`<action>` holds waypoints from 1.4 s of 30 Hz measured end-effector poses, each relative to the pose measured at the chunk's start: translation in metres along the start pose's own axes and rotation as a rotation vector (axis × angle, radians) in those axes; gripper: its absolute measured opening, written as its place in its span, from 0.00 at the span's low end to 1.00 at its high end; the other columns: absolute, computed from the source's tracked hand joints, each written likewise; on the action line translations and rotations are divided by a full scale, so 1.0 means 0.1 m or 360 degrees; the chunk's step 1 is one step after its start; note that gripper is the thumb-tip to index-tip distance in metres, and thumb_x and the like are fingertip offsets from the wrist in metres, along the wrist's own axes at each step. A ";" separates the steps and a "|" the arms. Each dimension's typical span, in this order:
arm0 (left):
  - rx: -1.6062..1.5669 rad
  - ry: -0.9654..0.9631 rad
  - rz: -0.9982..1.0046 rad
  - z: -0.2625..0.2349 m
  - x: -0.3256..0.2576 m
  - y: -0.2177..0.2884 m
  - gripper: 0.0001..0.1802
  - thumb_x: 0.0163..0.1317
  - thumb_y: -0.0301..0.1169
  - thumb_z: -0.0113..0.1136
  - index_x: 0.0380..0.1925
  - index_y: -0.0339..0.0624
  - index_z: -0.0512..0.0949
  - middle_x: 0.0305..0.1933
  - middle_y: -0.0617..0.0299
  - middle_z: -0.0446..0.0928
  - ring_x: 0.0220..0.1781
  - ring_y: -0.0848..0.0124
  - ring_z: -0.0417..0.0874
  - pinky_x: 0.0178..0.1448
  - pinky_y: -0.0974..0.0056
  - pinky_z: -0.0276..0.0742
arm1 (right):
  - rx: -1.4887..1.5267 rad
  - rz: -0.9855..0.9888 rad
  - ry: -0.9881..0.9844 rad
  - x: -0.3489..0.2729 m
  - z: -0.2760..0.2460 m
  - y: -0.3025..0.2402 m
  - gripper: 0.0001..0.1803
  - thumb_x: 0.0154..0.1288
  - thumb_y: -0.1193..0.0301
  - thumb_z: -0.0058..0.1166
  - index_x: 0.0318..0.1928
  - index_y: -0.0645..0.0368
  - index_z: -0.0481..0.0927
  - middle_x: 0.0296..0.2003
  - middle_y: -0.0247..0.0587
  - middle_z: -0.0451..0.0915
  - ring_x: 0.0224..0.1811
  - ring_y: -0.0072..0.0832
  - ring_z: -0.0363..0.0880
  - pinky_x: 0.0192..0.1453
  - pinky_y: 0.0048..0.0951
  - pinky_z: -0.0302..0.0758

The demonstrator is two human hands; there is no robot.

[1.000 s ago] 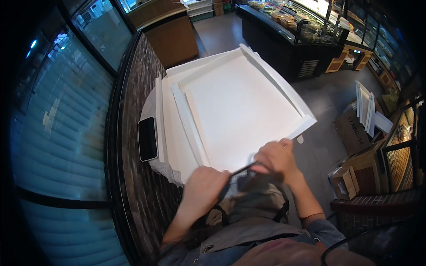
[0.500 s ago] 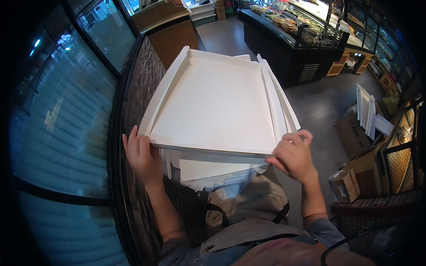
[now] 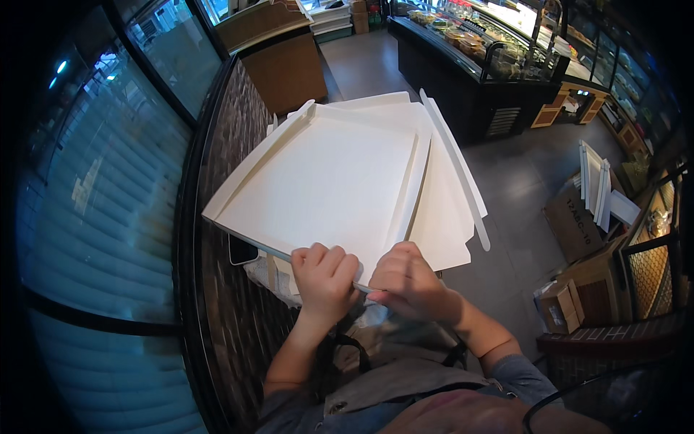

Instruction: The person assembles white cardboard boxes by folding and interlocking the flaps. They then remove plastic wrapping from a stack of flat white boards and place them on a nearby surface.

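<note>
One food counter [image 3: 463, 94] stands beyond the top white card [image 3: 318, 181]; your left hand [image 3: 325, 281] and right hand [image 3: 410, 283], both curled closed, grip that one card's near edge.

Left hand [image 3: 325, 282]: gripping the near edge of the upper white sheet [image 3: 318, 173]
Right hand [image 3: 413, 282]: just beside, same edge
Lower white sheet [image 3: 446, 210]: askew underneath

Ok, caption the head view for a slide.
Left hand and right hand grip the near edge of a white sheet with raised sides, askew over a second sheet.
</note>
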State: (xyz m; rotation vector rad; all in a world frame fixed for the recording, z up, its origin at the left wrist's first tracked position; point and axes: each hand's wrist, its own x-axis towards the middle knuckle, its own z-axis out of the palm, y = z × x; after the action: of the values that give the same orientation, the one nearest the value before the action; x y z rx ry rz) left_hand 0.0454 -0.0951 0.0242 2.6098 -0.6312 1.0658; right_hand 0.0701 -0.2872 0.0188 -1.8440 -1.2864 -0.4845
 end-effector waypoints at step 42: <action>-0.0171 -0.0082 -0.0123 0.00 -0.19 -0.01 0.10 0.44 0.36 0.63 0.19 0.47 0.72 0.25 0.66 0.68 0.36 0.63 0.72 0.46 0.56 0.61 | -0.0020 -0.0024 0.0421 -0.08 0.39 0.04 0.16 0.50 0.65 0.75 0.36 0.54 0.81 0.39 0.29 0.82 0.44 0.30 0.80 0.50 0.35 0.72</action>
State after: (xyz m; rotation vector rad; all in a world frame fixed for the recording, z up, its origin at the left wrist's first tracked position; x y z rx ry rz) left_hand 0.0336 -0.0889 0.0101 2.5542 -0.5775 0.9186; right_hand 0.0651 -0.2618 -0.0120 -1.7150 -1.1200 -0.7200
